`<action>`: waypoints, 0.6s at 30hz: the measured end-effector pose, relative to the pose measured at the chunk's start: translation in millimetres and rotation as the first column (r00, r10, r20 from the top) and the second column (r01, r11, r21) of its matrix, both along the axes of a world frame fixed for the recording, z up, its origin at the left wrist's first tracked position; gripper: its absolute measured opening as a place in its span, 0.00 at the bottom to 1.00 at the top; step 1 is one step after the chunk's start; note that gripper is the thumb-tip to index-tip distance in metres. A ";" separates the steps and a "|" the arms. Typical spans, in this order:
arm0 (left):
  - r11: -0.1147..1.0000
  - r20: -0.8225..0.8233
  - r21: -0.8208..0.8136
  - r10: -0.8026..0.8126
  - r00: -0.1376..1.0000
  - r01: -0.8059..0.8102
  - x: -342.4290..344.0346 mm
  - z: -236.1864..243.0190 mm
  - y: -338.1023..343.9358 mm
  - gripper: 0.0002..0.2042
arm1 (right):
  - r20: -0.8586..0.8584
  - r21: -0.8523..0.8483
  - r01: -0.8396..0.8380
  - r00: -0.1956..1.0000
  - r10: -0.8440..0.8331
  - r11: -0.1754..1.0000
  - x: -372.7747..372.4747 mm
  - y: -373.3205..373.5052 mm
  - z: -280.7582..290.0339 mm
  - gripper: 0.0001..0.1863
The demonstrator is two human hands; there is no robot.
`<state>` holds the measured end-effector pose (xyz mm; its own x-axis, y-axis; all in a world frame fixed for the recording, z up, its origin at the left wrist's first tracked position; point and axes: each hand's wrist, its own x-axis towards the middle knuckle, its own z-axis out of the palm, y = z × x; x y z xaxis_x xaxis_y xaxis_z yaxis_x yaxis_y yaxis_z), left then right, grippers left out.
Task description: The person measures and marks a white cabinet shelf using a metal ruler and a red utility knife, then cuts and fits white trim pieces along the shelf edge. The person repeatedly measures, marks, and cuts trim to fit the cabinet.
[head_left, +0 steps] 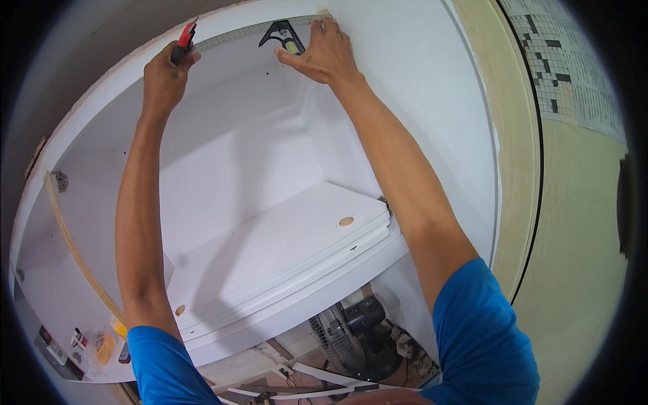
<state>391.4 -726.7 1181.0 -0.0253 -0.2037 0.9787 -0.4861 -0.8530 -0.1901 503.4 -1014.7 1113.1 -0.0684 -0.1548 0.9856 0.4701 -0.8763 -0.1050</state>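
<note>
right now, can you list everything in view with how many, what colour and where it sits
red-and-black tool: one, red and black, upper left
square: one, black head on a grey rule, top centre
cabinet: one, white, centre
stacked panels: several, white, inside cabinet
metal hinges: at least two, grey, left side
strip: one, light wood colour, left
orange item: one, orange, lower left
fan: one, black, bottom
printed sheet: at least one, white and black, upper right
bottom clutter: count unclear, mixed colours
sleeves: two, blue, lower edge
left hand: one, bare, upper left, tool in its grip
right hand: one, bare, top centre, at the square
</note>
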 end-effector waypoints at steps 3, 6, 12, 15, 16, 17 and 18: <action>1.000 0.015 0.002 0.010 1.000 -0.010 -3.6 -1.3 3.4 0.16 | -0.001 0.001 -0.013 1.000 0.013 1.000 0.5 -0.4 0.3 0.63; 0.999 0.018 0.031 -0.013 1.000 0.013 -4.3 1.7 8.8 0.17 | 0.009 0.005 0.006 1.000 -0.006 1.000 0.9 -0.9 -0.1 0.63; 0.978 0.100 0.134 0.148 0.984 -0.161 -7.2 4.4 21.8 0.18 | 0.018 -0.013 0.067 0.998 -0.066 0.998 -1.1 3.4 0.1 0.62; 0.969 0.193 0.165 0.150 0.970 -0.183 -6.3 1.0 21.4 0.17 | 0.026 -0.016 0.106 0.994 -0.106 0.994 1.0 4.9 1.5 0.61; 0.965 0.196 0.163 0.172 0.965 -0.205 -5.8 0.5 20.8 0.15 | 0.031 -0.019 0.118 0.993 -0.117 0.993 1.8 5.5 2.9 0.61; 0.961 0.200 0.161 0.190 0.961 -0.224 -4.7 0.1 20.0 0.14 | 0.013 -0.021 0.140 0.990 -0.140 0.990 2.9 6.3 3.6 0.61; 0.957 0.226 0.181 0.185 0.956 -0.228 -3.4 -0.2 19.4 0.13 | 0.042 -0.025 0.126 0.991 -0.124 0.992 4.0 6.4 4.7 0.61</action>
<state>388.0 -707.3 1180.8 -0.1569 -0.4190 0.8943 -0.2358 -0.8635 -0.4459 507.3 -1008.3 1117.8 -0.1253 -0.1151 0.9854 0.3600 -0.9308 -0.0630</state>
